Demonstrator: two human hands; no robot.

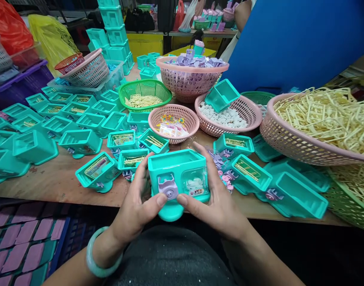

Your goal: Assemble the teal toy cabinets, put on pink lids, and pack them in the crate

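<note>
— Holding a teal toy machine (176, 167) between both hands at the near edge of the wooden table (51, 182), partly overhanging toward the lap. Curling the left hand (137, 206) round the left wall and pressing its thumb tip on the lilac crank (168, 187) on the front face. Wrapping the right hand (217, 202) round the right wall, with fingers over the top rim and the thumb just under the clear window (195, 183).

— Clamped tight on it, or loose?

— Closed narrow on it from both sides, with nothing else in either palm.

— And round about?

— At 12 o'clock, a small pink basket (158, 119) of coloured bits. At 1 o'clock, a pink basket (253, 109) of white pellets. At 2 o'clock, a large pink basket (289, 139) heaped with cream sprues. From 9 to 11 o'clock, rows of open teal shells (80, 141). At 3 o'clock, touching the right fingers, loose lilac parts (220, 161).

— Likely trouble?

— Probably the crank first: with uneven thumb pressure, apt to tilt or spring loose. Then the overhang: with a slackened grip, likely to tumble off into the lap or onto the floor. Lastly, a careless right wrist, enough to sweep those lilac parts off the edge.
</note>
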